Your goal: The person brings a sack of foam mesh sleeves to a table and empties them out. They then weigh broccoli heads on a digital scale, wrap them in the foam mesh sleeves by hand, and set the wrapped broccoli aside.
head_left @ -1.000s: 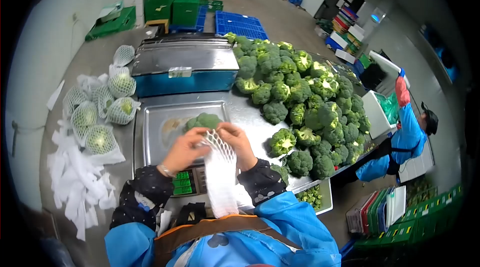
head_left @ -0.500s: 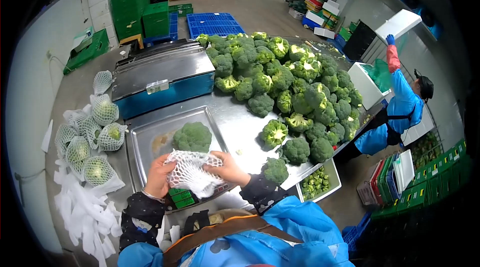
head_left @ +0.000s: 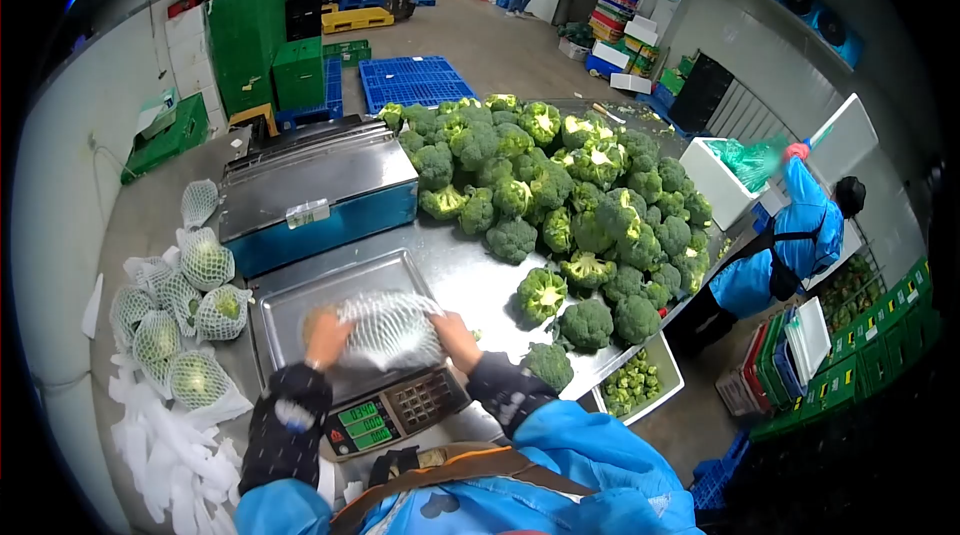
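Observation:
A white foam net sleeve is stretched wide over the steel pan of a digital scale. My left hand grips its left side and my right hand its right side; both are closed and slightly blurred. The broccoli head in the pan is hidden by the net, and I cannot tell how far the net covers it. Below the hands, the scale's keypad and lit green display show. To the left sit several netted green heads, with a heap of loose foam nets in front.
A large pile of broccoli covers the table's right half. A steel-topped blue box stands behind the scale. At right, a co-worker in blue reaches to a white foam box. A bin of small green pieces sits under the table edge.
The bunched net has been spread wide and moved over the broccoli in the pan. My hands went forward and apart, uncovering the scale's keypad. The co-worker's raised arm came down.

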The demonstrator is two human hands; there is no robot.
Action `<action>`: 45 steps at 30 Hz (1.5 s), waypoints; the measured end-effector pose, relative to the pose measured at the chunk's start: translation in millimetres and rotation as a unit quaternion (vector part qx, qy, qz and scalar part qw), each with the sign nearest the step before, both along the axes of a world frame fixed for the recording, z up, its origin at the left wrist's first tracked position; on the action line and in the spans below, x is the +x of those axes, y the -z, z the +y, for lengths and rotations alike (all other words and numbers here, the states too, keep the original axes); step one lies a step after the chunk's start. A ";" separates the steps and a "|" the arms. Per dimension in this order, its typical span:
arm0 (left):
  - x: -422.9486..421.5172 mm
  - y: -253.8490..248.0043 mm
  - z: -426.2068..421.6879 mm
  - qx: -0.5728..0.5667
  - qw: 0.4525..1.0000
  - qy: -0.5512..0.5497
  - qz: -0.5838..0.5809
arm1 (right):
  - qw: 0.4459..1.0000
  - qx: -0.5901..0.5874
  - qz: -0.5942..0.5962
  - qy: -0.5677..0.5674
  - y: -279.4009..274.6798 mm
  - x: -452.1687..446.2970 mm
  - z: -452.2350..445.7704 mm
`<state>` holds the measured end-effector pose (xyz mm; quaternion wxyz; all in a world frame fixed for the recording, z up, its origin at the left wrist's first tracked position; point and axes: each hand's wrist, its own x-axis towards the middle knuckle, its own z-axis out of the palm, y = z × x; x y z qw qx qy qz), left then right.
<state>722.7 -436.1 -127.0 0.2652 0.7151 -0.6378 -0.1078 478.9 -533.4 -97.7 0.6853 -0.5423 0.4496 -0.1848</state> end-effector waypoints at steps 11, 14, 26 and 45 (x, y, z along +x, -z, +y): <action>-122.1 -98.9 116.4 0.052 0.563 0.036 0.824 | 0.968 -0.110 -0.034 -0.221 -85.9 -68.9 81.9; -126.6 -59.1 132.1 0.111 0.588 -0.063 0.799 | 0.968 -0.154 -0.023 -0.196 -92.6 -78.3 72.5; -132.8 -91.8 118.1 0.041 0.468 -0.064 0.881 | 0.764 0.390 -0.435 -0.273 -33.6 -75.6 110.6; -45.2 -112.9 175.5 -0.179 0.672 -0.102 0.711 | 0.949 0.016 -0.174 -0.264 -60.4 77.2 117.4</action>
